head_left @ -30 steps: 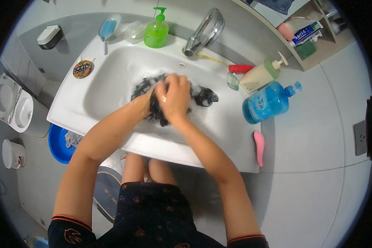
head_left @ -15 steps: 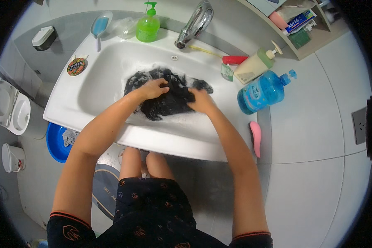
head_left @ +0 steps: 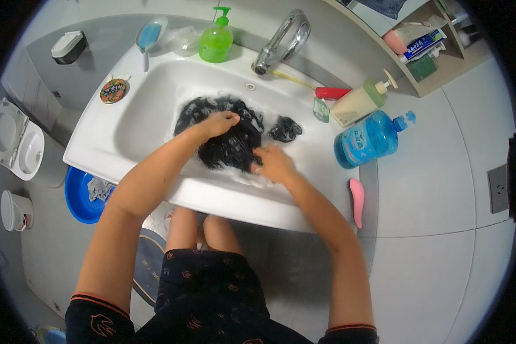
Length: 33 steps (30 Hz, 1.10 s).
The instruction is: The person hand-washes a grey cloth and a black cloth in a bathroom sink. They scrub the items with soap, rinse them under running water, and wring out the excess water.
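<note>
A wet black cloth (head_left: 230,144), streaked with white suds, lies bunched in the white sink (head_left: 133,129); its exact kind cannot be made out. My left hand (head_left: 219,122) is closed on the cloth near its middle, thumb and fingers curled together. Lower down, at the cloth's right edge, my right hand (head_left: 274,164) grips a fold, its fingers partly buried in the wet fabric and foam. To the right of the main bundle, a smaller sudsy black piece (head_left: 285,129) rests on the basin slope; whether it joins the rest under the foam is unclear.
A chrome faucet (head_left: 281,43) rises behind the basin. Along the rim stand a green pump bottle (head_left: 216,43), a blue pump bottle (head_left: 368,139), a cream pump bottle (head_left: 358,104) and a pink brush (head_left: 356,202). On the floor left is a blue basin (head_left: 77,198) with grey cloth.
My right hand has moved down and toward me along the cloth's right edge. The small black piece now appears apart from the main bundle. The view has shifted slightly.
</note>
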Motion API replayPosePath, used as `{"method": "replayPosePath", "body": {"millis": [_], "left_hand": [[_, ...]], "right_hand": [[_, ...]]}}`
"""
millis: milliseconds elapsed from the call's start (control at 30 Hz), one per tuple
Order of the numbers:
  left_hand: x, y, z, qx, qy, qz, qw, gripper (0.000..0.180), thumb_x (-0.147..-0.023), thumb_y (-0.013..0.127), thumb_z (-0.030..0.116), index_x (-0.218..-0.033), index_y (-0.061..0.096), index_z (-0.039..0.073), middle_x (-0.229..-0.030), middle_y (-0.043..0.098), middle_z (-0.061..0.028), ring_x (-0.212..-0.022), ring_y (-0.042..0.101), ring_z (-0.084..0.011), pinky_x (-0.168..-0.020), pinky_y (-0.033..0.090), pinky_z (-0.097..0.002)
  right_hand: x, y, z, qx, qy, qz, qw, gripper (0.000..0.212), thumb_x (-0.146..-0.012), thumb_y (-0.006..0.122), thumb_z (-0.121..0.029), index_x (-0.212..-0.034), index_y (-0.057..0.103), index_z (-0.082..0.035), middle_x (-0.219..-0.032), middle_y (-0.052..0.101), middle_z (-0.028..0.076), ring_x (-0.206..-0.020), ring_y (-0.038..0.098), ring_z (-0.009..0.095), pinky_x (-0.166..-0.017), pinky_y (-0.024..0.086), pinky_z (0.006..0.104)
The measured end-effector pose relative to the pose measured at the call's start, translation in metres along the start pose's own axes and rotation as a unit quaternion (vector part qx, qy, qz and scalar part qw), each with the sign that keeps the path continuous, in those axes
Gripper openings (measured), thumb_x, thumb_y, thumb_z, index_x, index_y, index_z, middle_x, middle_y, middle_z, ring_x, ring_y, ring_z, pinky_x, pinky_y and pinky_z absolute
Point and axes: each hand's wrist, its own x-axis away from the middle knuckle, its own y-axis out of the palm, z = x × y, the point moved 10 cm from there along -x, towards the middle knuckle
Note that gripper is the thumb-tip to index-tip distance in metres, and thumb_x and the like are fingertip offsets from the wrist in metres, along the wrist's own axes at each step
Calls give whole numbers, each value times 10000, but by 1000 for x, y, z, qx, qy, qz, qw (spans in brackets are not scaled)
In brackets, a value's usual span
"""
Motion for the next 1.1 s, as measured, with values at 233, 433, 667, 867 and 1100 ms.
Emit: {"method": "replayPosePath", "body": {"millis": [233, 433, 667, 867, 1100], "left_hand": [[19, 16, 11, 192, -129, -100, 968, 826, -854, 365, 713, -1482, 213, 199, -1556, 133, -88, -1431, 96, -273, -1121, 95, -494], [40, 16, 35, 456, -125, -122, 872, 886, -801, 382, 779, -1403, 383, 129, -1441, 380, -113, -1320, 360, -243, -1072, 287, -409], [13, -7, 40, 442, 149, -98, 879, 321, -946, 449, 297, -1190, 536, 109, -1213, 559, -104, -1096, 547, -187, -919, 459, -324], [23, 24, 56, 568, 36, -141, 810, 261, -969, 417, 195, -1181, 509, 73, -1134, 592, -105, -982, 594, -200, -884, 485, -341], [37, 26, 35, 657, 70, -234, 713, 248, -983, 361, 200, -1110, 535, 78, -1027, 623, -86, -929, 601, -225, -841, 497, -350]], "right_hand": [[-40, 8, 21, -167, -74, 16, 983, 195, -829, 646, -205, -918, 657, -32, -935, 584, 171, -981, 532, 270, -833, 458, 361], [-29, -118, -87, -741, -78, 108, 658, 297, -886, 578, -235, -1088, 583, -18, -983, 592, 13, -884, 532, 127, -844, 414, 267], [-11, -115, -173, -322, -92, 262, 905, 317, -830, 621, -263, -980, 507, -8, -980, 505, 214, -940, 521, 404, -806, 442, 462], [-49, -129, -68, -226, 154, 388, 880, 365, -818, 562, -290, -1133, 561, -106, -1205, 465, 223, -1142, 420, 400, -984, 336, 479], [5, -104, -166, -199, -65, 430, 878, 353, -861, 567, -348, -1030, 561, -38, -1099, 519, 220, -1072, 441, 378, -927, 341, 495]]}}
